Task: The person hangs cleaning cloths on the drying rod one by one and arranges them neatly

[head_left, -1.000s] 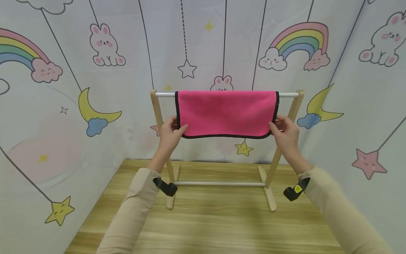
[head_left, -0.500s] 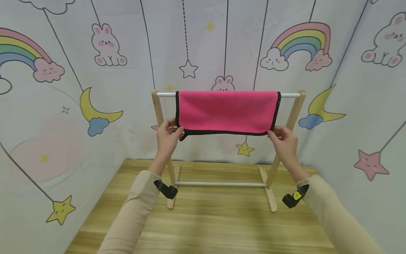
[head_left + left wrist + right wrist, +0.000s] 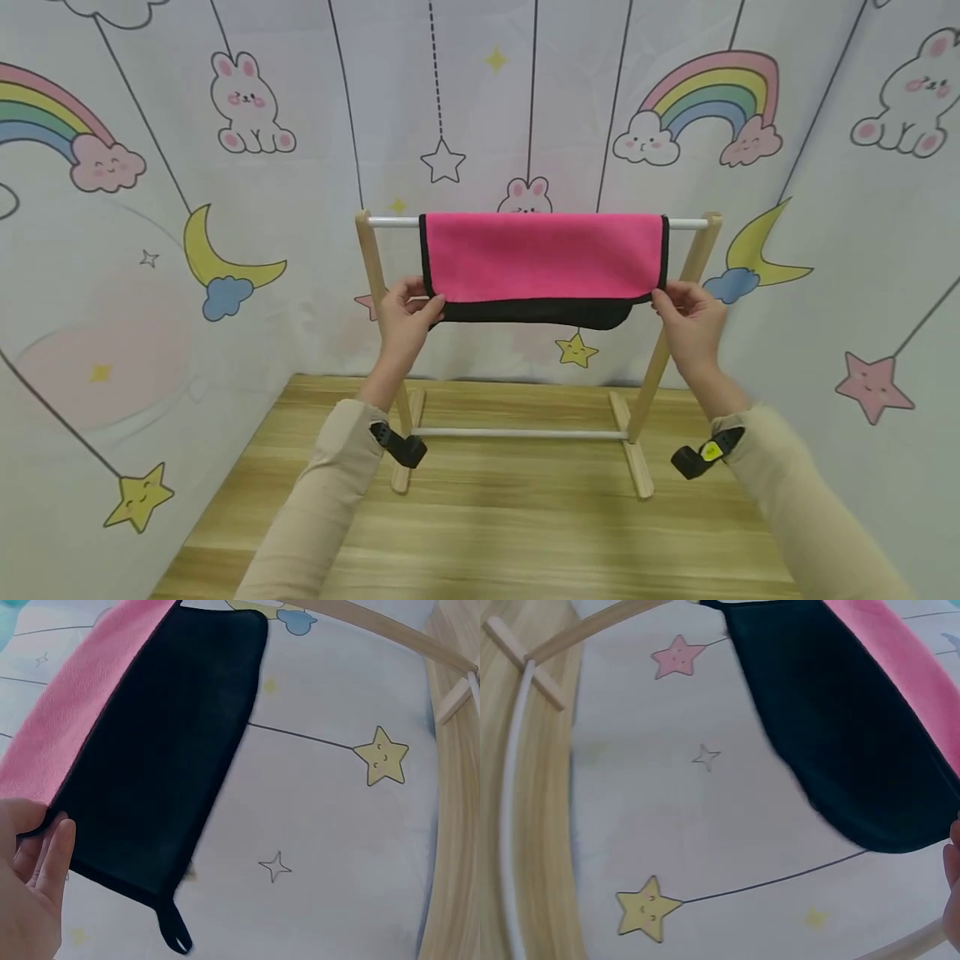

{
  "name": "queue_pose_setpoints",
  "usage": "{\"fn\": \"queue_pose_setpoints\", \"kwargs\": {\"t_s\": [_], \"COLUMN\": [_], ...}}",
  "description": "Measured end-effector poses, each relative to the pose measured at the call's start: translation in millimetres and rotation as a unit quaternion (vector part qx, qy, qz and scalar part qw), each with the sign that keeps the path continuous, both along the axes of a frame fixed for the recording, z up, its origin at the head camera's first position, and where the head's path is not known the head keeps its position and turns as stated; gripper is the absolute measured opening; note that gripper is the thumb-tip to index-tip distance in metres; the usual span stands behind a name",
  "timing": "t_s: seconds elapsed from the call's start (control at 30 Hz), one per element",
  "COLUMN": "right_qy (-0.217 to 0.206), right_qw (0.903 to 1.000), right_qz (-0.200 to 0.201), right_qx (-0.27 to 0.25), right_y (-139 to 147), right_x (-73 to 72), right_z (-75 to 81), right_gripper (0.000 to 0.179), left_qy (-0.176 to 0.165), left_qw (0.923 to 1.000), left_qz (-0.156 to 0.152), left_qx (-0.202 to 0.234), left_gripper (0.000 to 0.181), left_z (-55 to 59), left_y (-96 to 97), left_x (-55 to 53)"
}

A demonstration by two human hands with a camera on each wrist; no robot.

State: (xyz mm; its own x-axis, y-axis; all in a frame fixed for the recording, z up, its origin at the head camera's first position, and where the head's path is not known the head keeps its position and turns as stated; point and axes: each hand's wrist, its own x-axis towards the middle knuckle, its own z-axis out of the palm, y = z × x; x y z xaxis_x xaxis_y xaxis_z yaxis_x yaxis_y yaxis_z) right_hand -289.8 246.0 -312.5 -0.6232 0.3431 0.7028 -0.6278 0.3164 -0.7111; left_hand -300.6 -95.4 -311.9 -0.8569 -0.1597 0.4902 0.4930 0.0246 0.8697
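Observation:
A pink cloth (image 3: 543,258) with black edging hangs folded over the top white bar (image 3: 395,222) of a wooden rack. Below its front edge shows a dark rear flap (image 3: 536,312), with a small hanging loop (image 3: 175,930) at one corner in the left wrist view. My left hand (image 3: 405,321) pinches the front flap's lower left corner between thumb and fingers. At the lower right corner, my right hand (image 3: 693,325) pinches the black edging. Only a few fingertips of that hand enter the right wrist view, where the dark flap (image 3: 832,727) hangs loose.
The rack's slanted wooden legs (image 3: 648,383) stand on a wood-grain surface (image 3: 525,533), joined low down by a second white bar (image 3: 521,433). A printed fabric backdrop (image 3: 315,192) with stars, moons and rabbits closes in the back and both sides.
The front flap's lower edge has risen, and the dark rear flap now shows beneath it. The cloth has shifted slightly right along the bar. Both hands keep hold of its corners.

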Motion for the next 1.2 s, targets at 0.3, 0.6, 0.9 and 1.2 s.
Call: {"fn": "queue_pose_setpoints", "kwargs": {"t_s": [0.3, 0.6, 0.9, 1.2], "right_qy": [-0.04, -0.027, 0.023, 0.048], "right_qw": [0.9985, 0.9968, 0.998, 0.9963], "right_qz": [0.024, 0.044, 0.007, -0.011], "right_qx": [0.029, 0.062, 0.058, 0.071], "right_y": [-12, -12, -12, -8], "right_x": [21.3, 12.8, -5.8, -21.9], "right_z": [-16.8, -1.0, 14.1, 9.9], "right_gripper": [0.012, 0.041, 0.039, 0.038], "left_qy": [-0.031, 0.03, 0.092, 0.119], "left_qw": [0.9987, 0.9958, 0.9861, 0.9822], "left_qz": [-0.005, 0.033, 0.101, 0.117], "left_qx": [-0.039, -0.08, -0.094, -0.086], "left_gripper": [0.029, 0.038, 0.041, 0.041], "left_z": [-26.7, -17.9, 7.3, 18.6], "left_y": [-8.3, -11.1, -5.9, -5.3], "left_x": [-1.4, -7.1, -13.5, -15.6]}}
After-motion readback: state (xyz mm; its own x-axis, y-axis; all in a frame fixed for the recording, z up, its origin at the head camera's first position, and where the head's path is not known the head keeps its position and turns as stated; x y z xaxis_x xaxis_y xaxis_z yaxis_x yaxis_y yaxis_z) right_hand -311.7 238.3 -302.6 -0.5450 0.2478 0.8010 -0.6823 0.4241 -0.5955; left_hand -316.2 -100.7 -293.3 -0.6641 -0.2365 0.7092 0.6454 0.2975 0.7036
